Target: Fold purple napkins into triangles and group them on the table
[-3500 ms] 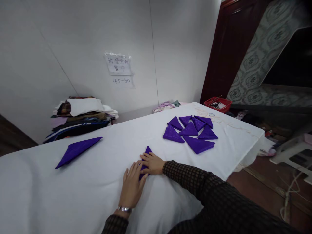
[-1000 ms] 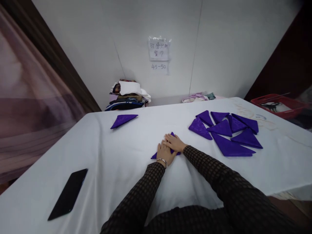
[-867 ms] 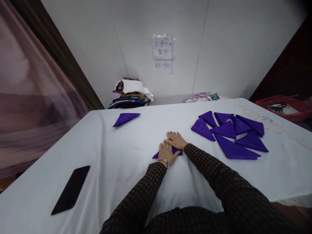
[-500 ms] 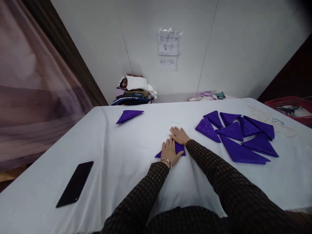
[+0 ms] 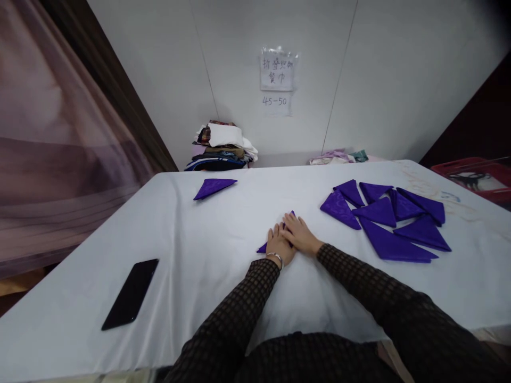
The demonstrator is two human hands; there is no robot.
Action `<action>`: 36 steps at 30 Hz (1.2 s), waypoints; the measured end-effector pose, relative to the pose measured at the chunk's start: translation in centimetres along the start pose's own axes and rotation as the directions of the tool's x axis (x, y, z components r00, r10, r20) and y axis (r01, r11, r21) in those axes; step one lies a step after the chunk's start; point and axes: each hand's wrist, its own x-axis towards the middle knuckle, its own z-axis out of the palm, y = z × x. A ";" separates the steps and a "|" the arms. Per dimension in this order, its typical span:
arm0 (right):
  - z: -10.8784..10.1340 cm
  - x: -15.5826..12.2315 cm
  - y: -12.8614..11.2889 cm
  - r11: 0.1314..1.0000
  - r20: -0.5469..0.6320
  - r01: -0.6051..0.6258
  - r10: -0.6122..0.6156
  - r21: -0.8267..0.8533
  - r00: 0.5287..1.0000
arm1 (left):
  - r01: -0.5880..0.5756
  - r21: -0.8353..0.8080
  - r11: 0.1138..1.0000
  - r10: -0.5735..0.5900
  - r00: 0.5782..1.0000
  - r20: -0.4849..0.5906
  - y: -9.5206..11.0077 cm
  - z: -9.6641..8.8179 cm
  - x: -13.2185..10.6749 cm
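A small folded purple napkin (image 5: 263, 247) lies on the white tablecloth (image 5: 199, 250) in front of me, almost wholly covered by my hands. My left hand (image 5: 278, 246) rests flat on it, fingers stretched out, a watch at the wrist. My right hand (image 5: 299, 235) lies flat beside and partly over the left, fingers extended, pressing the same napkin. Only its left corner and a tip past my fingers show.
Several folded purple triangle napkins (image 5: 389, 221) lie grouped at the right. One purple triangle (image 5: 213, 186) lies alone at the far left. A black phone (image 5: 130, 292) sits near the front left edge. Stacked clothes (image 5: 221, 148) and a red tray (image 5: 475, 173) stand beyond the table.
My view swung left, bringing the phone into sight. In the last half second my hands closed together over the napkin, covering more of it.
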 end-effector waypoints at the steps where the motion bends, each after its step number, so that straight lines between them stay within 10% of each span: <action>1: 0.4 -0.9 -0.5 1.000 0.033 0.015 -0.016 0.024 0.999 | -0.006 0.005 1.000 0.006 1.000 0.005 0.1 0.0 0.0; 9: 1.4 -2.1 -0.9 0.995 0.066 -0.056 0.051 0.082 0.997 | -0.053 -0.015 0.998 0.053 0.999 0.009 -0.9 -0.7 -0.8; 22: 2.0 -2.5 -0.5 0.997 0.068 -0.016 0.022 -0.080 0.997 | 0.130 -0.058 0.990 -0.132 0.991 -0.024 -7.6 -2.3 -9.6; 36: 1.9 -2.6 -0.4 0.996 0.058 -0.007 0.011 -0.084 0.998 | 0.165 -0.381 0.910 -0.250 0.950 -0.186 -7.8 -1.7 -6.6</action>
